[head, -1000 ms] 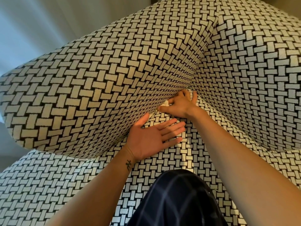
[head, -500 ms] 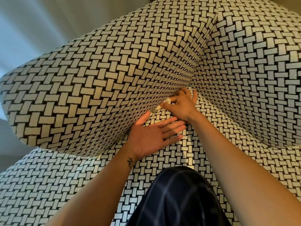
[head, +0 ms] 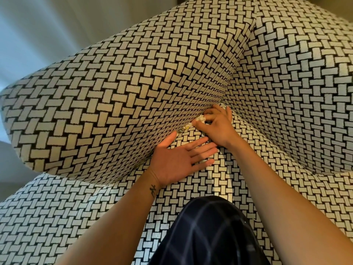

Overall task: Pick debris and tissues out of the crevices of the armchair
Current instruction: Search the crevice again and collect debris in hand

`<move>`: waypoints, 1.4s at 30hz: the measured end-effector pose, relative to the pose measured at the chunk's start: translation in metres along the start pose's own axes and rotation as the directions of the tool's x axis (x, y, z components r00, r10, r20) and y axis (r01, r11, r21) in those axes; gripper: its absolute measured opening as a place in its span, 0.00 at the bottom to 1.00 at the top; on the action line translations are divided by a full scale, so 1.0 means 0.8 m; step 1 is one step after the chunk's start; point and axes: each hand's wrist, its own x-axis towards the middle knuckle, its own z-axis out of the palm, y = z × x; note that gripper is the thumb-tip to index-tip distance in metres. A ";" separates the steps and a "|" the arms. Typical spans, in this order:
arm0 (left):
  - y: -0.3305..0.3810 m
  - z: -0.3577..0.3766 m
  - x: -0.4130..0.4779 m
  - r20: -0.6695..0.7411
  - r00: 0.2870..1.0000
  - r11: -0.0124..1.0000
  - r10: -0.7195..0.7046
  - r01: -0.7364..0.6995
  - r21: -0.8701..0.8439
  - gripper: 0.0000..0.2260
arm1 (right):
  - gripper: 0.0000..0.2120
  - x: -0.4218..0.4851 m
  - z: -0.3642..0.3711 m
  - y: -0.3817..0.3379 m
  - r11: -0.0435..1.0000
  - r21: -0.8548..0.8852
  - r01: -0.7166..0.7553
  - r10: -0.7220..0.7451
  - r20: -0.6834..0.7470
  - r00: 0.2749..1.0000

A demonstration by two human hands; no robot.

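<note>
One view, head-worn, wide-angle. Sits above the armchair, facing forward and steeply down onto the seat. Very near: upholstery fills almost the whole frame, its lines bowed toward the edges. Seat crevice lies near centre. Left forearm and right forearm enter from the bottom; dark checked garment bottom centre. Blurred pale background upper left.

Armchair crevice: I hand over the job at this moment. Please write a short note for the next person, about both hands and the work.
Right hand: pinches a crumpled white tissue where armrest meets seat.
Left hand: open, palm up on the seat, holds nothing.
Done: tissue gripped, not yet pulled clear.
Left: pull it free, then take the small pale scrap lodged beside it, nearer the left thumb.
</note>
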 end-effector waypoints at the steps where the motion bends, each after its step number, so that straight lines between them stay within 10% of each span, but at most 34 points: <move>1: 0.000 0.000 0.000 -0.003 1.000 1.000 0.001 -0.001 0.005 0.39 | 0.12 -0.002 0.000 0.000 1.000 0.014 0.001 -0.001 -0.010 1.000; 42: 0.000 -0.006 0.003 -0.003 1.000 0.999 0.024 -0.024 0.040 0.38 | 0.03 -0.039 -0.008 0.003 0.943 0.316 0.103 -0.063 -0.133 0.989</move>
